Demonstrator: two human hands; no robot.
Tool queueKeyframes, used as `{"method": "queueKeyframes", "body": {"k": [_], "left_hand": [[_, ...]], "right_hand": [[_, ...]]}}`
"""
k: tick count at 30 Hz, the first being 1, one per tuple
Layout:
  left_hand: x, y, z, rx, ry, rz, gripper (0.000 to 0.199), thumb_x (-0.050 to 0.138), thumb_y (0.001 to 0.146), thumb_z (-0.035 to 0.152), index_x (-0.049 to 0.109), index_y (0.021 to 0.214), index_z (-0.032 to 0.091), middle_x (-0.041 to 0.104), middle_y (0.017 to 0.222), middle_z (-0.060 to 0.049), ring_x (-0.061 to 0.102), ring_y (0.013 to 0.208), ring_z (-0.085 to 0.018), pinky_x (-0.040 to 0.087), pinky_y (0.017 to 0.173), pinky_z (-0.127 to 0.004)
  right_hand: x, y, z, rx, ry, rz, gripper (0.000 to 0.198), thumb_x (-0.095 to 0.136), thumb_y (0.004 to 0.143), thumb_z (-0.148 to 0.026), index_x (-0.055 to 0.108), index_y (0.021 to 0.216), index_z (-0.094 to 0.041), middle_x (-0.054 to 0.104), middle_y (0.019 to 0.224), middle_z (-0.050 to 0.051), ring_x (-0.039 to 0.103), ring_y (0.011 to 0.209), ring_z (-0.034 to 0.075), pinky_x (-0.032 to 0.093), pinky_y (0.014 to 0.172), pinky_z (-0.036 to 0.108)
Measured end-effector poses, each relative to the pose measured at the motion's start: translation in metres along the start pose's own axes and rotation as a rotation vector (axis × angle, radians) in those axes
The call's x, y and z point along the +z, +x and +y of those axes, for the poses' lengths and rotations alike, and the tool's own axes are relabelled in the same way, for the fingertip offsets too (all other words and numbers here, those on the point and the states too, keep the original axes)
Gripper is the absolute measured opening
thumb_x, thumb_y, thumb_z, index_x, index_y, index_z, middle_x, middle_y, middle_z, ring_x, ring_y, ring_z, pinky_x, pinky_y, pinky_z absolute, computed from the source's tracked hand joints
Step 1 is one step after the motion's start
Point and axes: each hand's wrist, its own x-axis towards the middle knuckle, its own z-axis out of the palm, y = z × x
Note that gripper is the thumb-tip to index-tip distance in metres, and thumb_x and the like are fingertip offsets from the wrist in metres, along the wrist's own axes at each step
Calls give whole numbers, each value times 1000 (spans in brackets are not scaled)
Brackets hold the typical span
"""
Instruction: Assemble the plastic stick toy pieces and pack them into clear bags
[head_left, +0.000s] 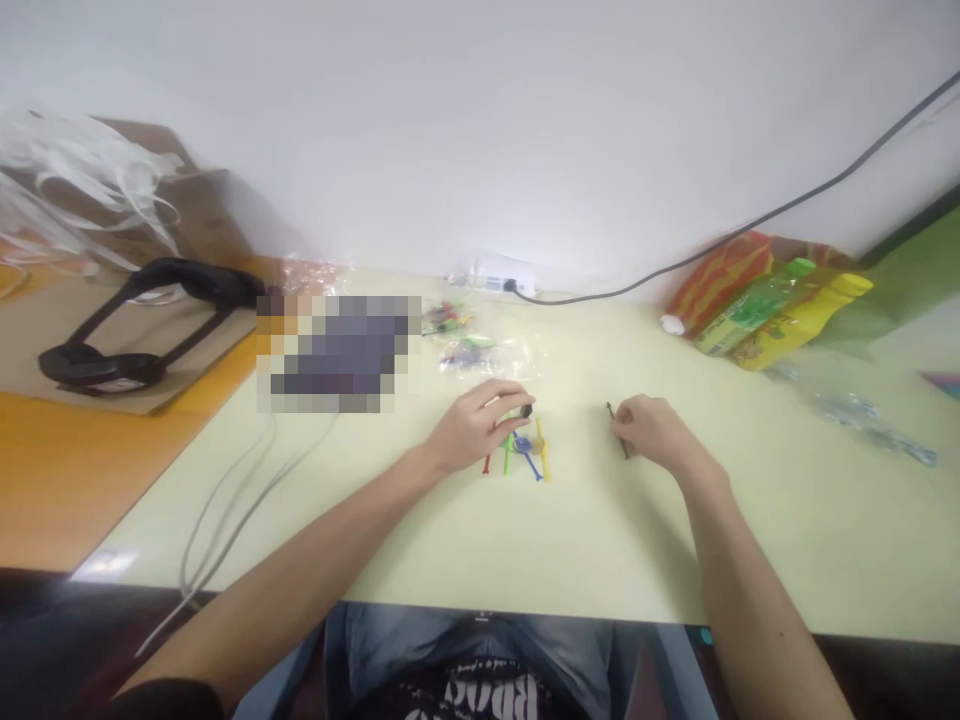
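My left hand (476, 425) is over the middle of the table, thumb and fingertips closed around a small black piece (526, 411). Just under those fingers lie several thin plastic sticks: a red stick (487, 465), a green stick (508, 460), a blue stick (533, 466) and a yellow stick (546, 463). Rounded parts show near the middle of the blue and yellow ones; my fingers partly cover the rest. Off to the right, my right hand (649, 428) pinches a thin black stick (626, 450) close to the tabletop. Both its ends stick out past the fingertips.
Behind my left hand are a clear plastic bag (517, 358) and a heap of coloured pieces (450, 318). A blurred-out dark object (341, 350) lies left, near cables (225, 530). Bottles (802, 320) and crumpled plastic (862, 415) are right. A white power strip (491, 272) sits by the wall.
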Motion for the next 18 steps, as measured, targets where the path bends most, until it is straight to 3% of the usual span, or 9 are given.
{"method": "queueKeyframes", "body": {"k": [2, 5, 8, 10, 14, 18], "left_hand": [[1, 0, 0, -5, -8, 1, 26, 66, 96, 20, 67, 122, 20, 70, 115, -12, 69, 109, -21, 59, 96, -39], [4, 1, -1, -19, -23, 18, 26, 68, 95, 23, 68, 121, 20, 71, 115, -12, 70, 109, -21, 58, 98, -40], [5, 1, -1, -40, -53, 48, 25, 71, 93, 25, 70, 118, 21, 74, 113, -10, 71, 106, -20, 59, 96, -38], [7, 1, 0, -57, -69, 58, 24, 74, 92, 27, 71, 115, 21, 76, 109, -9, 72, 101, -20, 59, 93, -37], [10, 1, 3, -94, -101, 76, 23, 76, 90, 34, 73, 109, 20, 77, 101, -8, 73, 93, -19, 59, 87, -34], [14, 1, 7, -127, -129, 64, 22, 75, 91, 35, 73, 107, 21, 77, 95, -6, 72, 86, -17, 57, 82, -32]], "right_hand": [[-6, 2, -4, -49, 145, -52, 14, 63, 81, -19, 66, 67, -18, 68, 59, 4, 64, 56, 18, 48, 59, 29], [-8, 8, -15, -228, 533, -156, 16, 71, 84, -32, 70, 81, -16, 71, 69, 6, 67, 64, 18, 53, 66, 31], [4, 12, -29, -402, 953, -245, 29, 79, 81, -43, 70, 89, -16, 71, 75, 5, 67, 68, 18, 55, 69, 32], [18, 11, -39, -446, 1123, -257, 32, 83, 79, -45, 69, 90, -18, 70, 77, 3, 66, 68, 16, 54, 68, 31], [44, 3, -51, -490, 1240, -233, 32, 85, 78, -46, 70, 90, -20, 72, 81, 3, 67, 74, 17, 55, 73, 33], [54, -6, -56, -528, 1279, -230, 30, 86, 78, -45, 71, 89, -21, 71, 82, 4, 67, 78, 18, 56, 76, 35]]}}
